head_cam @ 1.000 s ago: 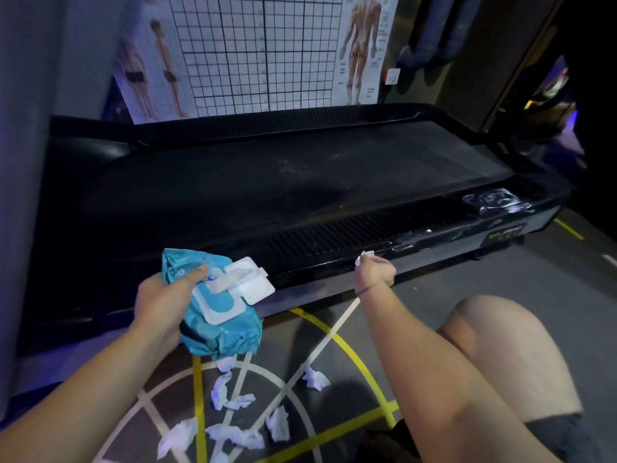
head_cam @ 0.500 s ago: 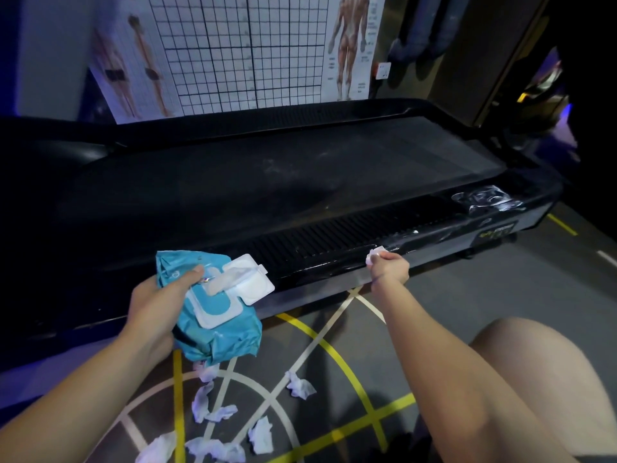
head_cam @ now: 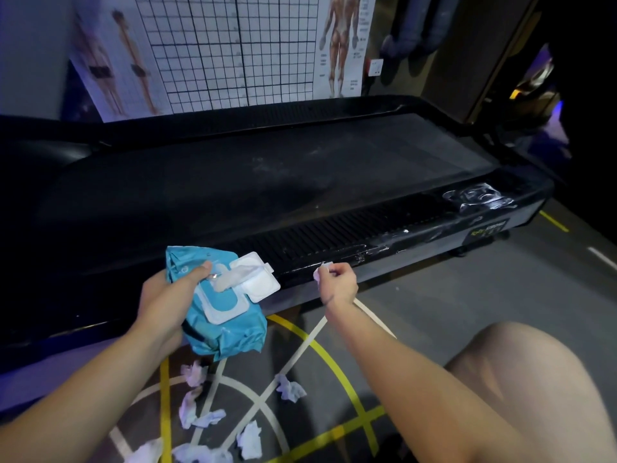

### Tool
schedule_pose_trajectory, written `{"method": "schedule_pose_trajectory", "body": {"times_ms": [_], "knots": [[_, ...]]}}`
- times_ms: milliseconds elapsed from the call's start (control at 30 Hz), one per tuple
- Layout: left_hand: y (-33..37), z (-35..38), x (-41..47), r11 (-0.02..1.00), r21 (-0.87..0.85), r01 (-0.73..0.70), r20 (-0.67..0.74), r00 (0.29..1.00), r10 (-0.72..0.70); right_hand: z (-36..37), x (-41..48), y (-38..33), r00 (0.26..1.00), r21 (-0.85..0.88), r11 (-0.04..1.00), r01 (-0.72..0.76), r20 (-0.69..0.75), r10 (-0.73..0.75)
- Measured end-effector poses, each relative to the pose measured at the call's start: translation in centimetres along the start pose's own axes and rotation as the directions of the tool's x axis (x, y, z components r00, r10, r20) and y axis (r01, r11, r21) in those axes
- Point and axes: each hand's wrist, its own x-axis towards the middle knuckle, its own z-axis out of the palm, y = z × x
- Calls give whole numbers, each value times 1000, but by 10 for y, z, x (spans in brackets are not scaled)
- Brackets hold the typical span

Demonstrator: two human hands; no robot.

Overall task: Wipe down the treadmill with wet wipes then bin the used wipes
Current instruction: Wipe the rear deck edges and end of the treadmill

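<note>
1. Head view: since half a second ago the right hand (head_cam: pixel 337 284) has slid left along the treadmill's (head_cam: pixel 300 182) near rail (head_cam: pixel 417 225), away from the wet streaks (head_cam: pixel 374 252) and closer to the pack (head_cam: pixel 223 315).
2. That hand pinches a small wadded wipe (head_cam: pixel 320 274) in curled fingers, and the wad sits at the rail's front edge. I cannot tell whether it is pressing on the rail.
3. The left hand (head_cam: pixel 167 295) grips the pack just in front of the rail. Its thumb lies on top, the lid (head_cam: pixel 258 277) is flipped open and a fresh sheet (head_cam: pixel 230 279) sticks out.
4. Used wipes (head_cam: pixel 290 387) lie scattered on the floor (head_cam: pixel 434 295) on the near side of the treadmill. No bin is in sight.
5. Judging by the streaks, wiping of the near rail is under way. The belt looks dusty and the far rail is probably still to do.
6. Possible trouble:
   - The wad is tiny, so it could slip from the pinch or shred on the rail's ribs and leave bits behind.
   - With the lid open and the pack tilted, the loose sheet may drop or dry out.
   - Floor wipes could be stepped on or missed at binning, since they are spread apart.
</note>
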Motion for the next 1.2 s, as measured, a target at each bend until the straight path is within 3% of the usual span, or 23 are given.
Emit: {"method": "schedule_pose_trajectory", "body": {"times_ms": [167,500,700,933,1067,1200], "knots": [[-2,-2,4,1000,2,4,-28,1000,-4,-5,9,-5,999,7,1000,21,-33,-21],[-7,5,12,1000,13,-18,-8,1000,18,-43,58,-24,954,180,983,-44,-284,95],[-9,15,20,1000,-27,13,-29,999,-14,-56,65,-22,962,142,989,-47,-261,83],[-10,40,22,999,-47,-5,-5,1000,4,-35,50,-4,998,118,992,-46,-31,50],[-11,54,21,997,-76,0,-1,1000,-1,-30,58,-4,988,146,983,-115,-89,129],[-13,54,26,998,-56,-15,-28,1000,14,-39,71,-18,957,216,972,-97,-249,151]]}}
